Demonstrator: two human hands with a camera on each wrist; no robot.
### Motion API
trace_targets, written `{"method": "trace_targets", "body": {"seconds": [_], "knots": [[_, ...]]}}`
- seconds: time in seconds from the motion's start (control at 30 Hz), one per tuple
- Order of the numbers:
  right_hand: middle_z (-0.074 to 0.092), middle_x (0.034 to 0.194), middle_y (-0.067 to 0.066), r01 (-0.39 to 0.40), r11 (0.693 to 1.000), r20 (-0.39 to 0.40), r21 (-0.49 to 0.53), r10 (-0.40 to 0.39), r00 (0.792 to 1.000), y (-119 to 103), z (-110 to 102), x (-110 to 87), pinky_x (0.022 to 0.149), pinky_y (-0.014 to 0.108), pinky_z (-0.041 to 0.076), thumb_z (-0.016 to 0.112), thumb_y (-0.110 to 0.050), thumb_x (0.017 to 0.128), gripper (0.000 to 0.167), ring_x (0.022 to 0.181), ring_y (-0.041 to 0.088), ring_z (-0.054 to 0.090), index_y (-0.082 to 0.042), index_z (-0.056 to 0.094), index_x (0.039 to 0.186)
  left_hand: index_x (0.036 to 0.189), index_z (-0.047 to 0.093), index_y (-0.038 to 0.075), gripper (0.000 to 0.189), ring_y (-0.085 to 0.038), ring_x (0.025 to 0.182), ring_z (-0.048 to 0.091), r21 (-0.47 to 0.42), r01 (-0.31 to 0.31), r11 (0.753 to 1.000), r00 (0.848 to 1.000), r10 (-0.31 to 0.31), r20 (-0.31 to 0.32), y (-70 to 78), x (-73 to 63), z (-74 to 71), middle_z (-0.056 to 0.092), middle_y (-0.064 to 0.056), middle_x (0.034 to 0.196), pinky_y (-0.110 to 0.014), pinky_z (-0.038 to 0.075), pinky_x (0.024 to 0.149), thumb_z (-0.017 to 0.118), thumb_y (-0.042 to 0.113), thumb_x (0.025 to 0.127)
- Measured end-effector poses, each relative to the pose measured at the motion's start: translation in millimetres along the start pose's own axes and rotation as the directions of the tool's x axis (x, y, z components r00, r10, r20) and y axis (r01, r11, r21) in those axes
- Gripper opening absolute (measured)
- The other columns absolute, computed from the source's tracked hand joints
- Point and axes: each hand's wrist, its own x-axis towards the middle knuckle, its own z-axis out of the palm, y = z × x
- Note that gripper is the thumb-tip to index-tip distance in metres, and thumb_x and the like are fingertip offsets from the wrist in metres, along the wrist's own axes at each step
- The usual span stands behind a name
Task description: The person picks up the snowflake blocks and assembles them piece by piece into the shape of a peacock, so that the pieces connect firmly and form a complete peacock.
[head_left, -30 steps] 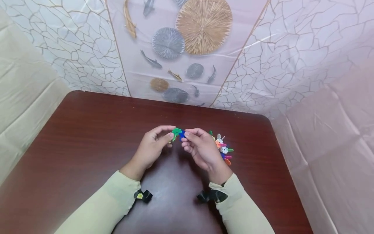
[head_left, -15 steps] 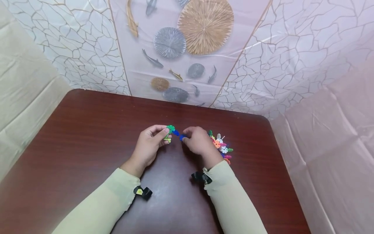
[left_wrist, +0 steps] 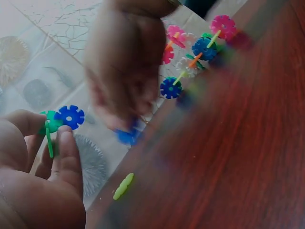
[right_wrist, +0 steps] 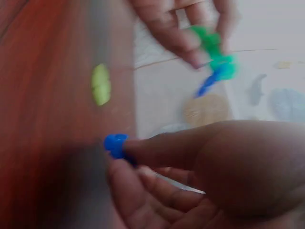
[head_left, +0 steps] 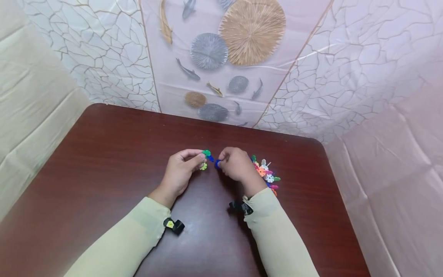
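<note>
My left hand [head_left: 180,169] pinches green flower-shaped interlocking discs [head_left: 206,153]. A blue disc [left_wrist: 76,113] is joined to them and sticks out toward my right hand. Between thumb and fingers, my right hand [head_left: 236,163] holds another blue disc [right_wrist: 114,144], with a small gap between it and the left hand's pieces. A yellow-green disc [left_wrist: 124,186] is apart from both hands in the wrist views; the head view places it just beside my left fingertips. Both wrist views are partly blurred around the right hand's disc and the left hand's pieces.
Right of my right hand, a joined cluster of colourful discs [head_left: 260,171] lies on the dark wooden table [head_left: 121,154], partly hidden by that hand. A patterned wall covering [head_left: 207,88] rises behind the table's far edge. Each wrist carries a black strap device.
My hands were close together at the green and blue discs a second ago. The right hand has turned and drawn slightly apart with a blue disc; one blue disc stays on the green pieces.
</note>
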Motion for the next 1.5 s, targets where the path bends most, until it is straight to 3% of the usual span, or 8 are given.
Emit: {"method": "trace_targets", "body": {"seconds": [0.23,0.43,0.6,0.73,0.93,1.3,1.4,1.5], "knots": [[0.08,0.087,-0.002,0.183,0.976,-0.172,0.117,-0.162,0.972,-37.0,-31.3,-22.0,0.064,0.034,0.065,0.085,-0.022,0.104,0.012,0.072,0.014,0.079,-0.017,0.076,0.109,0.119,0.081,-0.004,0.024,-0.024,0.097,0.085,0.033,-0.047,0.998,0.999,0.046,0.007,-3.0,-1.6,4.6,0.086,-0.01,0.107,-0.037,0.071,0.09,0.087,0.009,0.1],[0.08,0.09,-0.007,0.244,0.97,-0.152,-0.003,-0.241,0.958,-54.9,-35.1,-28.2,0.071,0.033,0.061,0.084,-0.027,0.104,0.01,0.082,0.011,0.074,-0.02,0.08,0.11,0.115,0.083,0.001,0.021,-0.036,0.098,0.084,0.12,-0.092,0.989,0.995,0.095,-0.02,-4.8,-3.2,3.3,0.086,-0.008,0.101,-0.039,0.071,0.085,0.089,0.012,0.099],[0.08,0.087,-0.007,0.259,0.965,-0.143,-0.035,-0.261,0.955,-55.6,-31.7,-27.0,0.071,0.034,0.061,0.085,-0.026,0.103,0.01,0.08,0.012,0.073,-0.019,0.081,0.109,0.112,0.085,0.002,0.021,-0.02,0.092,0.083,0.188,-0.138,0.973,0.988,0.147,-0.039,-4.7,-3.3,3.5,0.084,-0.009,0.108,-0.031,0.069,0.08,0.092,0.015,0.096],[0.08,0.09,-0.006,0.274,0.96,-0.138,-0.062,-0.28,0.95,-56.1,-29.3,-26.0,0.071,0.033,0.062,0.084,-0.027,0.104,0.012,0.08,0.012,0.073,-0.019,0.08,0.112,0.106,0.086,0.002,0.018,-0.012,0.092,0.08,0.243,-0.194,0.95,0.977,0.211,-0.044,-4.4,-4.4,4.2,0.082,-0.013,0.115,-0.022,0.066,0.077,0.092,0.015,0.095],[0.082,0.093,-0.004,0.306,0.947,-0.14,-0.099,-0.318,0.938,-58.0,-27.2,-25.9,0.07,0.034,0.064,0.084,-0.027,0.104,0.011,0.082,0.013,0.074,-0.018,0.081,0.111,0.099,0.089,0.007,0.011,-0.014,0.097,0.076,0.361,-0.272,0.892,0.948,0.314,-0.059,-2.5,-6.5,4.4,0.082,-0.01,0.112,-0.017,0.061,0.076,0.093,0.016,0.095],[0.086,0.099,0.002,0.447,0.882,-0.175,-0.15,-0.468,0.866,-59.2,-20.9,-23.1,0.078,0.037,0.067,0.086,-0.018,0.102,0.005,0.089,0.016,0.08,-0.013,0.084,0.104,0.102,0.091,0.011,0.011,-0.025,0.097,0.071,0.42,-0.335,0.843,0.908,0.408,-0.095,0.3,-9.9,4.5,0.083,-0.006,0.112,-0.02,0.053,0.076,0.095,0.016,0.093],[0.087,0.102,0.003,0.465,0.867,-0.177,-0.18,-0.493,0.852,-59.9,-19.0,-21.5,0.081,0.038,0.067,0.085,-0.019,0.103,0.006,0.091,0.017,0.08,-0.013,0.085,0.105,0.102,0.09,0.009,0.01,-0.024,0.095,0.072,0.409,-0.327,0.852,0.911,0.399,-0.103,1.9,-9.7,4.9,0.083,-0.008,0.112,-0.019,0.054,0.076,0.094,0.013,0.093],[0.087,0.108,0.002,0.456,0.869,-0.18,-0.193,-0.488,0.854,-60.0,-18.3,-19.8,0.085,0.038,0.066,0.083,-0.021,0.105,0.011,0.096,0.018,0.08,-0.014,0.087,0.112,0.106,0.087,0.011,0.014,-0.021,0.091,0.075,0.372,-0.275,0.887,0.938,0.333,-0.1,4.6,-8.9,5.1,0.083,-0.008,0.111,-0.019,0.056,0.071,0.093,0.014,0.094]]}}
